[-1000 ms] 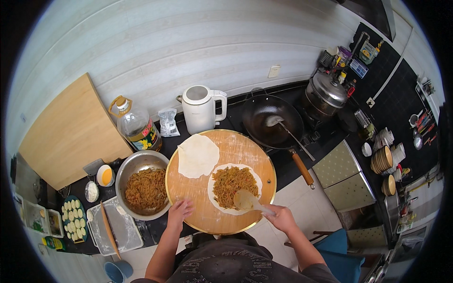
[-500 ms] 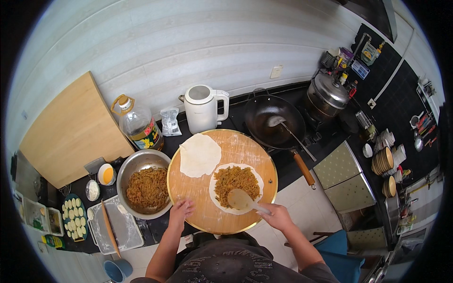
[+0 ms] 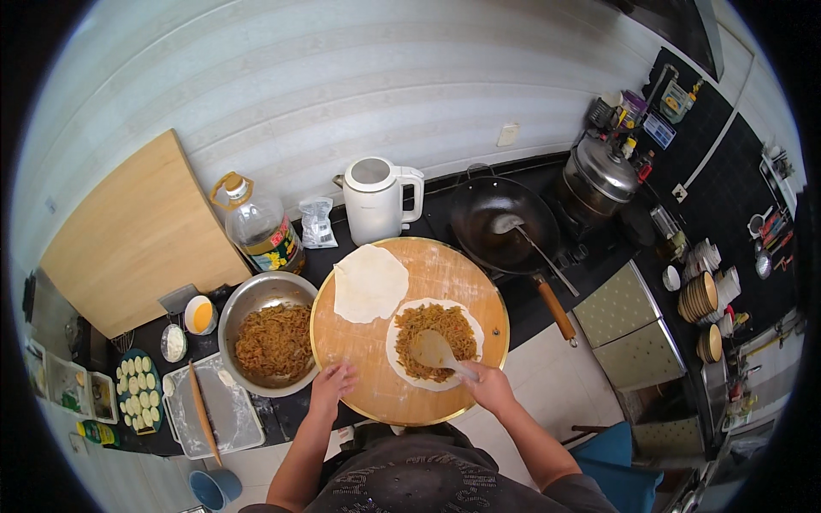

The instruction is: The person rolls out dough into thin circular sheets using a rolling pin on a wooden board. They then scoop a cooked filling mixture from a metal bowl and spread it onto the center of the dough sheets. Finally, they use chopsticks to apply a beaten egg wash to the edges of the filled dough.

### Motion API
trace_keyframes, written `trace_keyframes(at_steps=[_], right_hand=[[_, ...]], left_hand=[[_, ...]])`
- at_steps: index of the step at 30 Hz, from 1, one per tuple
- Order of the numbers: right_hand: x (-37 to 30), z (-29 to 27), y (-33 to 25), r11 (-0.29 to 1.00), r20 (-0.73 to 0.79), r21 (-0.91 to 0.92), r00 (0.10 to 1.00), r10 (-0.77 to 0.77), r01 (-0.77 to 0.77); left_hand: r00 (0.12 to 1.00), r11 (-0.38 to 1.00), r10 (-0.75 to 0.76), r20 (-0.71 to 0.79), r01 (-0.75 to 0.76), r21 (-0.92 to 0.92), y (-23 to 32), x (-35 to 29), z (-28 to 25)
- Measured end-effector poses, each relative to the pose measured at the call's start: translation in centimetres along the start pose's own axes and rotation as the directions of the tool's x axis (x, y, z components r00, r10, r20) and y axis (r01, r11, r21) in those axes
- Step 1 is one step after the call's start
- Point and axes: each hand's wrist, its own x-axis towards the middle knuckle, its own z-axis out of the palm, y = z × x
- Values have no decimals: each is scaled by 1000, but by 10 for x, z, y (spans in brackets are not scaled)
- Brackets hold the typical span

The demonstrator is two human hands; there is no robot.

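Observation:
My right hand (image 3: 490, 390) is closed around the handle of a pale rice paddle (image 3: 432, 350). Its broad blade lies on the brown shredded filling (image 3: 453, 330), which is spread over a thin round of dough (image 3: 476, 329) with a pale rim showing. A second dough sheet (image 3: 369, 284), bare, lies farther back and to the left on the same round wooden board (image 3: 368, 350). At the board's near left edge is my left hand (image 3: 335, 380), holding nothing, its fingers slightly apart. Left of the board stands a steel bowl (image 3: 235, 346) with more filling (image 3: 274, 342) in it.
Behind the board stand a white kettle (image 3: 372, 209) and an oil bottle (image 3: 265, 227). A wok (image 3: 505, 205) with a metal turner sits on the stove, its wooden handle (image 3: 556, 309) reaching forward. At left are a floured tray (image 3: 227, 410), a rolling pin (image 3: 203, 409) and dough pieces (image 3: 137, 389).
The paddle blade has shifted slightly farther back over the filling, and my right hand has moved with it. The whole view has swung a little. My left hand stays by the board's edge.

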Motion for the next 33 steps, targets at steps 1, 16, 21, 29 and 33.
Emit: trace_keyframes(at_steps=[1, 16, 21, 29, 33], right_hand=[[-3, -1, 2, 1000, 12, 15, 1000, -9, 9], [26, -11, 16, 986, -119, 164, 992, 48, -28], [27, -8, 43, 946, -164, 319, 980, 116, -59], [-8, -38, 9, 946, -204, 324, 974, 95, -24], [-10, -27, 17, 956, -244, 293, 966, 90, -14]], left_hand=[[1000, 1000, -2, -3, 2, 1, 0, 0, -1], [999, 1000, 21, 32, -21, -13, 4, 2, 3], [1000, 1000, -5, -1, 5, 4, 1, 1, -2], [1000, 1000, 12, -6, -12, 4, 0, -1, -1], [1000, 1000, 2, 3, -2, -15, 1, -4, 1]])
